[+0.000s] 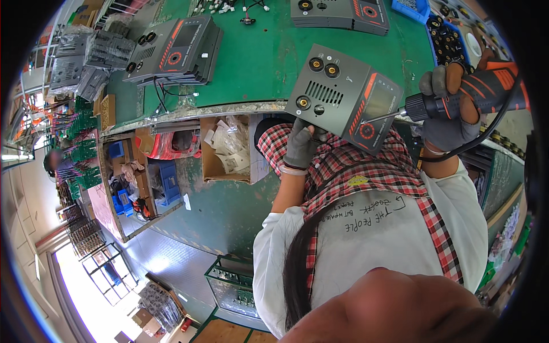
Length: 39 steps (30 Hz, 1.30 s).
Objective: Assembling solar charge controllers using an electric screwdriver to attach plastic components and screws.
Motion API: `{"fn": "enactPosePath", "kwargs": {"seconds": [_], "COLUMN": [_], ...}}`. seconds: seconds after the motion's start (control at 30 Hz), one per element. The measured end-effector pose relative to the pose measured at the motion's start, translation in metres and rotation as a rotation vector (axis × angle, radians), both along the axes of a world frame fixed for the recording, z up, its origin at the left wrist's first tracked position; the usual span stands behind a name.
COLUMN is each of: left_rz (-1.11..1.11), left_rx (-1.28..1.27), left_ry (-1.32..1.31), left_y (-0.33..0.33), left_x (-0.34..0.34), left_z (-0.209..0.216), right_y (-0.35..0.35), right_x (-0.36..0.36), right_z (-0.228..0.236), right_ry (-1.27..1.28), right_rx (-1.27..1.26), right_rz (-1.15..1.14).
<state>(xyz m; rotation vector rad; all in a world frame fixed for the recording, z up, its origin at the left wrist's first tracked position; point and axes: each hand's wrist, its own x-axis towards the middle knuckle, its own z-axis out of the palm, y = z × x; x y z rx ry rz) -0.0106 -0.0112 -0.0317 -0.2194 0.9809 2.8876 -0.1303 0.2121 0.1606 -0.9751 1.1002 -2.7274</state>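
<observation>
A grey front panel (343, 80) with an orange-red stripe, vent slots, a screen window and black round sockets is tilted over the bench's near edge, above my lap. My left hand (301, 146), in a grey glove, closes on its lower left edge; the fingers behind the panel are hidden. In my right hand (449, 114), gloved with bare fingertips, lies a black and orange electric screwdriver (489, 90). Its long bit (384, 117) points left across the panel, near the round dial mark. Whether the bit touches the panel I cannot tell.
Stacks of similar panels stand on the green bench (246, 63), one stack (177, 48) at left, another (343, 20) at the back. A blue bin (449, 40) holds black round parts. The screwdriver's cord (486, 134) loops beside my right wrist. Below the bench sits a cardboard box (216, 168).
</observation>
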Motion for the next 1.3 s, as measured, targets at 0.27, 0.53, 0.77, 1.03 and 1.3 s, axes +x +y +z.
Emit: {"fn": "enactPosePath", "kwargs": {"seconds": [0.27,0.53,0.77,1.03,1.3], "left_rz": [0.126,0.051,0.047,-0.272,-0.03], "left_rx": [0.157,0.043,0.346,-0.235,-0.229], "left_ry": [0.001,-0.165,-0.086,-0.322,-0.233], "left_y": [0.017,0.013,0.011,0.003,-0.025], "left_x": [-0.008,-0.007,0.005,0.005,0.016], "left_z": [0.018,0.013,-0.028,-0.023,-0.027], "right_y": [-0.003,-0.006,-0.005,-0.003,-0.001], "right_x": [0.0,0.003,0.0,0.003,0.0], "right_z": [0.0,0.004,0.001,0.004,-0.001], "right_ry": [-0.032,-0.051,-0.019,-0.014,-0.02], "right_rx": [0.054,0.031,0.009,0.018,-0.005], "right_rz": [-0.023,-0.02,-0.011,-0.007,0.009]}}
